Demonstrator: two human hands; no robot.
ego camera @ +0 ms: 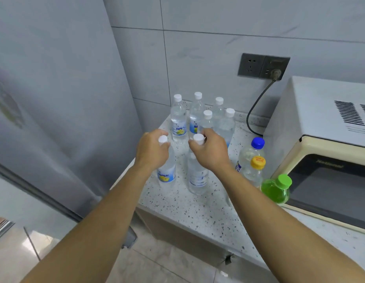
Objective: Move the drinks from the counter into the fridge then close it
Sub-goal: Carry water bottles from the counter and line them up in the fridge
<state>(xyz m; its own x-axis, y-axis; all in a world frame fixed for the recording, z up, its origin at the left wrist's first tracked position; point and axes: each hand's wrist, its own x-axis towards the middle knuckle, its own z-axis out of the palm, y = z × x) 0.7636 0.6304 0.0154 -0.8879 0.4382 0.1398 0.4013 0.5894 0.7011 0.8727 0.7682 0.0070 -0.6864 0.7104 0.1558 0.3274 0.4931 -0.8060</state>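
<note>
Several clear water bottles with white caps stand on the speckled counter (198, 209). My left hand (152, 150) grips the neck of the front left water bottle (167, 174). The neck of the front right water bottle (197, 176) is held by my right hand (212, 150). Both bottles appear to rest on the counter. Behind them stand several more water bottles (178, 119). Further right are a blue-capped bottle (252, 152), a yellow-capped bottle (255, 172) and a green drink (276, 189). The grey fridge (61, 111) rises at the left, its door seen blurred.
A cream microwave (324, 152) fills the right side of the counter, its cable (253, 111) running up to a wall socket (263, 66). Tiled wall stands behind the bottles. Pale floor tiles (167, 262) lie below the counter edge.
</note>
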